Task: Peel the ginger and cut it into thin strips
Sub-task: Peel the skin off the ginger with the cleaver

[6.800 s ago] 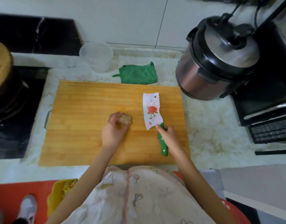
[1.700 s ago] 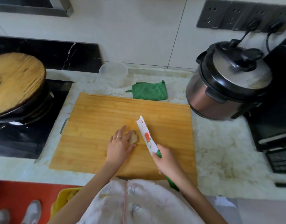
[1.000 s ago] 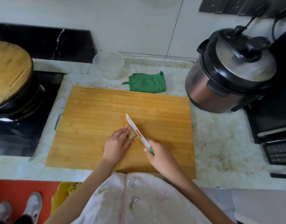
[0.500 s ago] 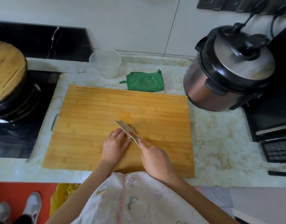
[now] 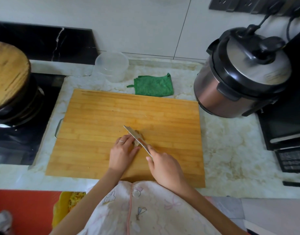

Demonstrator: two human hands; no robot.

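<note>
Ginger (image 5: 140,134): a small tan lump on the board (image 5: 98,119), a little right of its middle and toward the near edge; partly hidden by the blade and fingertips.
Left hand (image 5: 122,153): knuckles up, fingers bent down over the ginger's left side, thumb tucked in behind it, pinning it to the wood. A thin ring (image 5: 121,141) sits on one finger.
Right hand (image 5: 164,167): closed round the knife's handle, which is buried in the fist; the forefinger reaches up along the heel of the blade.
Knife (image 5: 137,139): the blade stands nearly on edge and slants from the fist up and to the left, crossing the ginger with its tip past the far side. I can't tell how deep the edge sits in it.
Board: pale wood, lying flat on the marbled counter (image 5: 230,150), long side toward the person.
Cloth (image 5: 153,85): green, folded, just behind the board's far edge.
Tub (image 5: 112,67): clear plastic, near the wall, left of the cloth.
Cooker (image 5: 242,73): steel body with a black lid, at the board's far right corner, cords running up to the wall sockets.
Pan (image 5: 18,102): dark, on the hob to the left, under a round wooden lid (image 5: 8,73).
Bin (image 5: 68,206): yellow, down by the person's left side, with scraps inside.
</note>
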